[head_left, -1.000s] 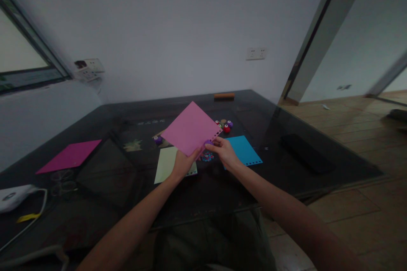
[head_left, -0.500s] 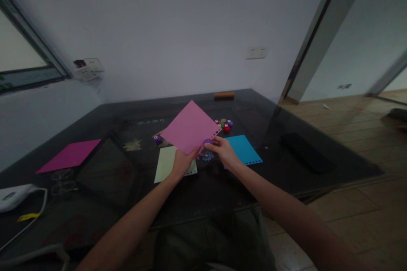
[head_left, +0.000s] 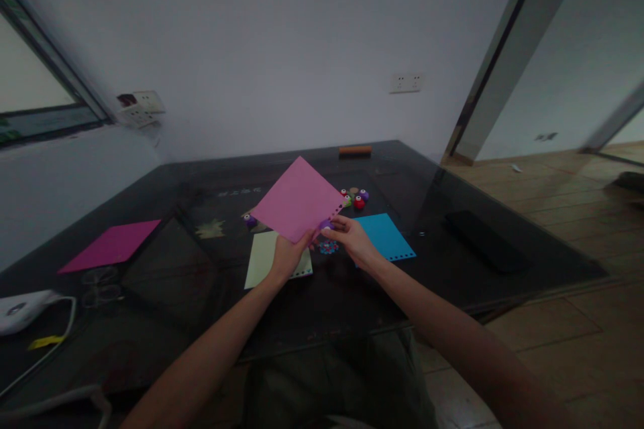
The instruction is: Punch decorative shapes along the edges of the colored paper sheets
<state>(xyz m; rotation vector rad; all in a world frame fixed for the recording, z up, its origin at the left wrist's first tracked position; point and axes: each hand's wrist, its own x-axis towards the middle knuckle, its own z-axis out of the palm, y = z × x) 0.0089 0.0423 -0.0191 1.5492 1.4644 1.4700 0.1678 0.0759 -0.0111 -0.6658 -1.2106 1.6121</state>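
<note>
**Pink sheet held over dark table, punch at its edge**

Head view: The left hand [head_left: 285, 260] pinched the near corner of a pink sheet [head_left: 298, 200], raised & tilted above the dark table [head_left: 352, 295]. The right hand [head_left: 352, 241] was closed around a small purple punch [head_left: 326, 224] set on the sheet's right edge, where a row of holes ran toward the far corner. Both forearms came in from the bottom of the frame, meeting near the table's middle.

Room to move: the table's near edge ran just below the hands, w/ bare dark top to the left & right of them. Wooden floor [head_left: 553, 322] lay open beyond the right edge.

Around: a pale green sheet [head_left: 261, 261] lay under the left hand, a blue sheet [head_left: 387, 238] w/ punched holes just right of the right hand, a magenta sheet [head_left: 111, 244] well apart on the left. Paper dots [head_left: 329, 248] sat on the table between the hands. Several small punches [head_left: 356, 198] clustered just behind the pink sheet's right corner; another purple one [head_left: 249, 220] peeked out at its left. An orange bar [head_left: 355, 150] lay at the far edge, a black flat object [head_left: 477, 241] on the right, a white device [head_left: 23, 308] w/ cable at far left.

Hard to tell: the punch was mostly covered by fingers; the scene was dim, so table markings were unreadable.
</note>
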